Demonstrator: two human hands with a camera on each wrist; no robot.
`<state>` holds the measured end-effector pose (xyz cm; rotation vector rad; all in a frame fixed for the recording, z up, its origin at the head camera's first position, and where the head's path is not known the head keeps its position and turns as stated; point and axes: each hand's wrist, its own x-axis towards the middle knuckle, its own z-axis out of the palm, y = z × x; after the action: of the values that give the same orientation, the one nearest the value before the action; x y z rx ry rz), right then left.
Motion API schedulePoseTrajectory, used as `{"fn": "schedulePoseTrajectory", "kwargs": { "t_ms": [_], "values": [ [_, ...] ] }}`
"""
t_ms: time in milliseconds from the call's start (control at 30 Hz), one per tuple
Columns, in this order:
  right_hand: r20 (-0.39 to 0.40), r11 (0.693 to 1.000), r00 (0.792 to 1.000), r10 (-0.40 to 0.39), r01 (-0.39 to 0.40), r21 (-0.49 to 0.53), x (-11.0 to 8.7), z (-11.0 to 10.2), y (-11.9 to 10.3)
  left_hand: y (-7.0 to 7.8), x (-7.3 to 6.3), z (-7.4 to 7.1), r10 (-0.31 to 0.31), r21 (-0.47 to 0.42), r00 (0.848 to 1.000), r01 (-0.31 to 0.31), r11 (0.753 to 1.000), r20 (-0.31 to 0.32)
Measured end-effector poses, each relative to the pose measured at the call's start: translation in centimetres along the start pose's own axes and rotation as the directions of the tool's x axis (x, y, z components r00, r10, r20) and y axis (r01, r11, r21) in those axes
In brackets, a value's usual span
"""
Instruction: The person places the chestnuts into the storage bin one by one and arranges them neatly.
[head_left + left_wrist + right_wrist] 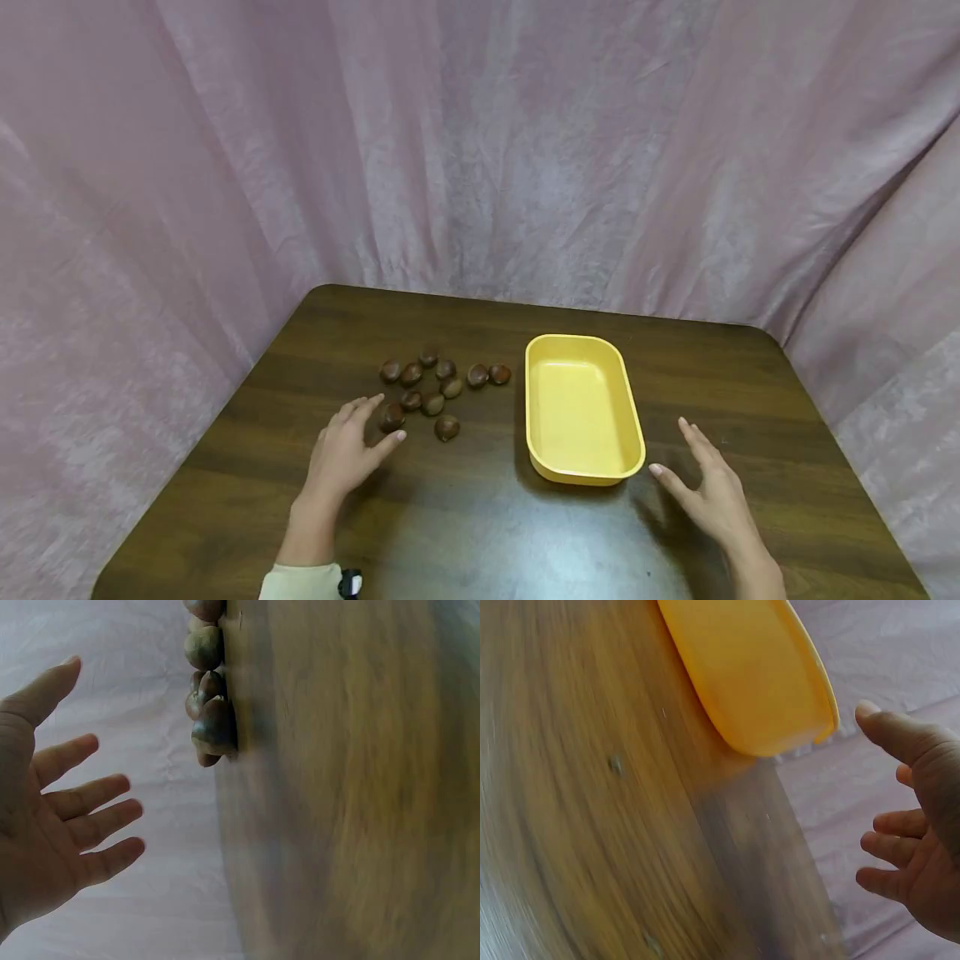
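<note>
I'm watching from my end through three views, and there they are: eleven chestnuts [432, 404] scattered loosely on the dark wooden table [480, 533], left of the yellow tray [585, 479]. Glossy shells, most of them deep brown, a couple paler and more olive; rounded, some touching, two side by side nearest the tray, one set apart at the near edge of the group. The tray itself is bare inside, smooth, round-cornered, its long side running away from me.

Now the hands. My left hand [341, 454] reaches in from the near side, palm down, fingers spread and thumb well out, nothing in its grasp; the left wrist view gives me a gap between fingertips and chestnuts. A pale sleeve [302, 583] sits behind that wrist. Over on the other side, my right hand [712, 496] is just beside the tray's near right corner, fingers extended, thumb pointing at the rim, holding nothing, apart from the plastic. Behind it all, pink curtains [540, 167].
</note>
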<state>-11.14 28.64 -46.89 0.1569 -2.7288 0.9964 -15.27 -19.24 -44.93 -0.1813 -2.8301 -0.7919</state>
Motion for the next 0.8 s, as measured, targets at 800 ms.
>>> {"fn": "schedulePoseTrajectory", "kwargs": {
  "t_ms": [800],
  "values": [
    [0.115, 0.783, 0.990, -0.080, -0.009, 0.622, 2.6, 4.3, -0.8, -3.7, 2.4, 2.1, -0.191, -0.348, 0.962, 0.250, 0.903, 0.196]
  ]
}}
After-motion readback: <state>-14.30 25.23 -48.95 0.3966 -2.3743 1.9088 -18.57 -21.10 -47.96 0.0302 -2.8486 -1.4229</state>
